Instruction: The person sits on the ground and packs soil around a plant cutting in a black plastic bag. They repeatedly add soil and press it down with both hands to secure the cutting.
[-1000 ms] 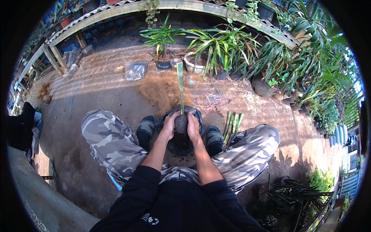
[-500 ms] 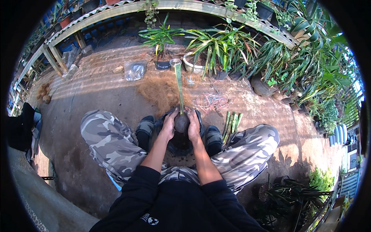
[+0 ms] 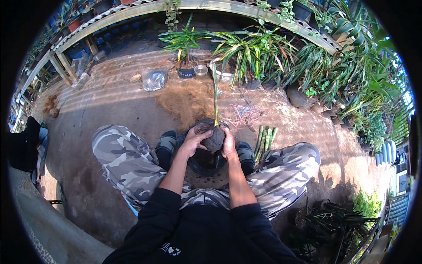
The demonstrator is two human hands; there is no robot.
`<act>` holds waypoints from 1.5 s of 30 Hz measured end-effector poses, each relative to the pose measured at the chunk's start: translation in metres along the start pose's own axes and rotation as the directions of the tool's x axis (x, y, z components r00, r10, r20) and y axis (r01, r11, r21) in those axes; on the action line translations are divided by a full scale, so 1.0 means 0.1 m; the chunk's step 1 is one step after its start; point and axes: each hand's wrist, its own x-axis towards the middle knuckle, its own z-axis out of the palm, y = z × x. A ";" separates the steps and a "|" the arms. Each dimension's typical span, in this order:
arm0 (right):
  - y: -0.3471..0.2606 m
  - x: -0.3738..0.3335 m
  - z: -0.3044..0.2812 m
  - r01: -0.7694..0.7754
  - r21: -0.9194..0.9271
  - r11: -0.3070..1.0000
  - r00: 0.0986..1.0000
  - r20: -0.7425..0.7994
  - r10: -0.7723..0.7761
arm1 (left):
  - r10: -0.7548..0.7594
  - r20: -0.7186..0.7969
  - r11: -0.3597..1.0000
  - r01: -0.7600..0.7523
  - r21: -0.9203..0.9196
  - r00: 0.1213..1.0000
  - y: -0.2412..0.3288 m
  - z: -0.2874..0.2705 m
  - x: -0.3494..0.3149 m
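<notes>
Between my knees, my left hand (image 3: pixel 195 140) and my right hand (image 3: pixel 228 141) are closed around a ball of dark wet soil (image 3: pixel 214 141). A long, narrow green leaf cutting (image 3: pixel 216 101) stands up out of the ball, leaning slightly away from me. My left fingers curve over the ball's near left side, while my right palm presses its right side. Below the ball is a black container (image 3: pixel 202 169), its inside dark and partly hidden by my hands.
Brown fibre (image 3: pixel 184 103) lies beyond the container, with thin pink strings (image 3: pixel 244 114) to its right. Several cut green stalks (image 3: pixel 265 138) lie beside my right foot. Farther off are a clear plastic bag (image 3: pixel 154 80), a small cup (image 3: pixel 201 71) and potted plants (image 3: pixel 186 72).
The soil ball has shifted slightly right and turned in my hands. The leaf's top has swung right and now shows narrower. My left hand has moved farther over the ball.
</notes>
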 end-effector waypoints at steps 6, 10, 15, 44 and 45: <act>0.18 0.15 -0.16 -0.039 0.012 0.999 0.999 0.026 0.038 | 0.033 0.019 0.999 -0.034 0.036 0.999 -0.08 -0.03 0.10; 0.08 0.06 -0.08 -0.046 -0.007 0.999 0.996 -0.078 0.046 | 0.014 -0.010 1.000 -0.014 -0.010 1.000 -0.13 -0.03 0.13; -0.11 -0.15 0.06 0.057 -0.175 0.983 0.997 -0.051 -0.066 | 0.020 0.014 0.997 -0.021 0.072 1.000 -0.10 0.00 0.09; -0.14 -0.25 0.24 0.024 -0.251 0.968 0.998 -0.055 -0.039 | -0.129 -0.150 0.991 0.133 0.012 0.980 -0.17 0.00 0.11; -0.13 -0.25 0.24 0.027 -0.230 0.973 0.997 -0.063 -0.043 | -0.128 -0.130 0.991 0.130 0.009 0.983 -0.16 -0.01 0.10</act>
